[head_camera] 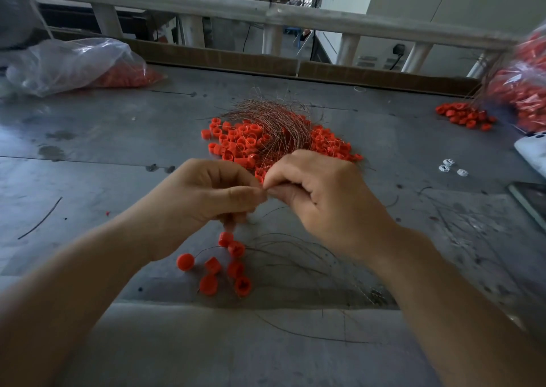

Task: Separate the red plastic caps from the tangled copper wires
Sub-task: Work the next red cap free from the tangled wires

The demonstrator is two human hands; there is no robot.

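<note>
A heap of red plastic caps lies mid-table with a tangled bundle of copper wires arching over it. My left hand and my right hand meet fingertip to fingertip just in front of the heap, both pinching a thin copper wire. A red cap shows blurred under my left fingers. Several loose red caps lie on the table below my hands, with loose wires curving to their right.
A clear plastic bag with red caps lies at the back left. Another bag of caps and a small cap pile sit at the right. Small white pieces lie right of the heap. A railing borders the far edge.
</note>
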